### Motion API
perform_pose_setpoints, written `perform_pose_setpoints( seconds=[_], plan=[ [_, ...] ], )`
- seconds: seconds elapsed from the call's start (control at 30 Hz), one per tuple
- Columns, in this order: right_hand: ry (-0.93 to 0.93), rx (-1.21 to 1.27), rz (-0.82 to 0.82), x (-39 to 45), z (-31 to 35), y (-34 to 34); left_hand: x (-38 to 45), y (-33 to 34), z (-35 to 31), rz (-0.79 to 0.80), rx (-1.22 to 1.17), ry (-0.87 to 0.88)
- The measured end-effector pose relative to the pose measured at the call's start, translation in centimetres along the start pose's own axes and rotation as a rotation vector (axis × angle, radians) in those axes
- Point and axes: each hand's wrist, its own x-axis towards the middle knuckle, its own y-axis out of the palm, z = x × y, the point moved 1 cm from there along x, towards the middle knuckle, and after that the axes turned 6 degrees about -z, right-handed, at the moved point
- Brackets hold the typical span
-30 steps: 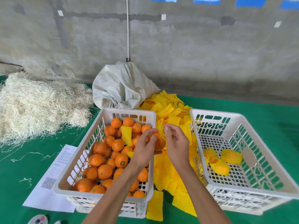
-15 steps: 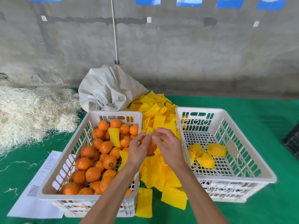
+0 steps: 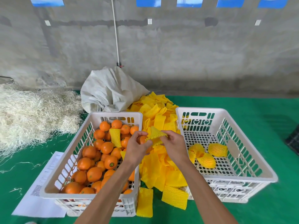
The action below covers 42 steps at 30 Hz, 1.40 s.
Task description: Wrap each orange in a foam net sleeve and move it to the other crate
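My left hand (image 3: 137, 147) grips a bare orange (image 3: 142, 139) between the two crates. My right hand (image 3: 174, 143) pinches a yellow foam net sleeve (image 3: 155, 134) whose open end lies against that orange. The left white crate (image 3: 68, 160) is full of several bare oranges (image 3: 95, 160), with a loose sleeve (image 3: 115, 137) lying on top of them. The right white crate (image 3: 252, 159) holds three wrapped oranges (image 3: 208, 155) on its perforated floor.
A heap of loose yellow sleeves (image 3: 158, 113) runs between the crates, down to the table's near edge. A grey sack (image 3: 110, 89) stands behind the heap. Pale straw-like wool (image 3: 30, 113) fills the far left. A printed sheet (image 3: 43, 180) lies left of the orange crate on the green cloth (image 3: 267, 110).
The sleeve in my right hand has been spread wider and now stands up against the orange in my left hand. Both hands stay between the crates.
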Motion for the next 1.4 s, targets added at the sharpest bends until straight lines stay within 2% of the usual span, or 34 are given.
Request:
perform_pose_setpoints(
  seconds=[0.07, 0.1, 0.13, 0.23, 0.37, 0.47, 0.53, 0.6, 0.67, 0.73, 0.87, 1.1, 1.27, 1.4],
  plan=[
    [0.329, 0.504, 0.001, 0.1, 0.7, -0.2, 0.2, -0.2, 0.2, -0.018, 0.036, -0.010],
    [0.457, 0.700, 0.037, 0.1, 1.0, -0.2, 0.3, -0.3, 0.2, -0.023, 0.037, -0.026],
    [0.541, 0.793, 0.079, 0.1, 1.0, -0.2, 0.3, -0.5, 0.2, -0.023, 0.022, -0.049],
    [0.643, 0.781, 0.114, -0.3, 1.0, -0.2, 0.1, -0.7, -0.4, 0.023, -0.107, -0.202],
    [0.684, 0.647, 0.097, -0.3, 1.0, -0.3, -0.3, -0.6, -1.1, 0.274, -0.466, -0.608],
    [0.710, 0.639, 0.141, -0.1, 1.3, -0.7, -1.1, -0.3, -1.9, 0.385, -0.541, -0.710],
    [0.679, 0.653, 0.078, 0.3, 1.2, -1.1, -1.2, -0.3, -2.0, 0.361, -0.531, -0.658],
    [0.590, 0.616, -0.093, 0.7, 0.7, -1.8, -1.0, -0.7, -1.8, 0.287, -0.546, -0.571],
    [0.416, 0.432, -0.261, 0.9, 0.2, -2.3, -1.0, -1.1, -1.9, 0.274, -0.652, -0.501],
    [0.224, 0.251, -0.335, 0.7, 0.1, -2.4, -1.3, -0.9, -2.2, 0.321, -0.678, -0.417],
    [0.071, 0.206, -0.271, 0.1, 0.4, -1.2, -1.9, 0.4, -3.0, 0.334, -0.538, -0.235],
    [0.046, 0.159, -0.218, -1.0, 0.9, -0.3, -2.8, 1.9, -3.1, 0.281, -0.446, -0.182],
    [0.144, 0.246, -0.107, -1.3, 1.6, -0.9, -2.8, 0.9, -3.1, 0.395, -0.344, -0.161],
    [0.185, 0.201, 0.014, -1.2, 1.7, -1.3, -2.7, 0.0, -3.0, 0.453, -0.280, -0.137]
  ],
)
